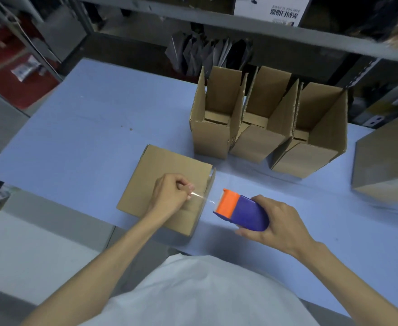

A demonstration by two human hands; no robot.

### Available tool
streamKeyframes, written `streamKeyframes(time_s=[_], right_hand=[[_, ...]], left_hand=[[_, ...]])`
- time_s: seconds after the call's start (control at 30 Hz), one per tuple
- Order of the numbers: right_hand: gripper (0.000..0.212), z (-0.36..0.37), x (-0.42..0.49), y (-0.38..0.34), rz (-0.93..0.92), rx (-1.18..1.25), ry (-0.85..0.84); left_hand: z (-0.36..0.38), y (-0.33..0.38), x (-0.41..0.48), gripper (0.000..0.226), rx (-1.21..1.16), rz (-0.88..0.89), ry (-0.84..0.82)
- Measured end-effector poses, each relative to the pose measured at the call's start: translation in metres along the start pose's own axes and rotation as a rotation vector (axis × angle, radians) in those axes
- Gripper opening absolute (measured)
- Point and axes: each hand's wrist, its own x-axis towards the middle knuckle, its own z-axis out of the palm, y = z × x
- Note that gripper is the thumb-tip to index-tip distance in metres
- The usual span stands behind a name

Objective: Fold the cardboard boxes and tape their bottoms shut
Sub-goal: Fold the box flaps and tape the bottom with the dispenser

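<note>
Blue worktop [76, 118], box [160, 175] bottom-up at its near edge: left grip [169, 194] pinches the tape [199, 196] end over it, right grip [275, 229] clutches the dispenser [242, 209]. Tape seems slack; it could twist, sticking crooked.

A white box [271, 8] on the shelf [216, 22] at the top has big dark signs printed on it. They are upside down. A small line of letters runs beside them, too blurry to read.
</note>
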Motion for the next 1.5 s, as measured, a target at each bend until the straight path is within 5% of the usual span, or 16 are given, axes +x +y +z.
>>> streamKeyframes(time_s=[0.23, 0.63, 0.97, 1.1, 1.37, 1.5], right_hand=[[0.051, 0.004, 0.006, -0.003, -0.018, -0.014, -0.066], [0.052, 0.014, 0.008, -0.006, 0.0, -0.063, -0.123], [0.05, 0.016, 0.014, -0.013, 0.02, -0.149, -0.195], [0.046, 0.019, 0.019, -0.024, 0.043, -0.174, -0.24], [0.017, 0.041, 0.04, -0.044, 0.023, -0.509, -0.314], [0.032, 0.037, 0.018, -0.024, 0.131, -0.365, -0.163]], left_hand=[[0.002, -0.008, -0.007, 0.019, 0.12, -0.042, 0.02], [0.013, -0.013, -0.012, 0.021, 0.409, 0.14, 0.071], [0.01, 0.002, 0.0, 0.052, 0.899, 0.149, -0.088], [-0.007, -0.011, 0.005, 0.065, 0.843, 0.094, -0.081], [-0.005, -0.023, 0.003, 0.053, 0.573, 0.133, -0.015], [0.001, -0.035, -0.007, 0.022, 0.431, 0.518, -0.063]])
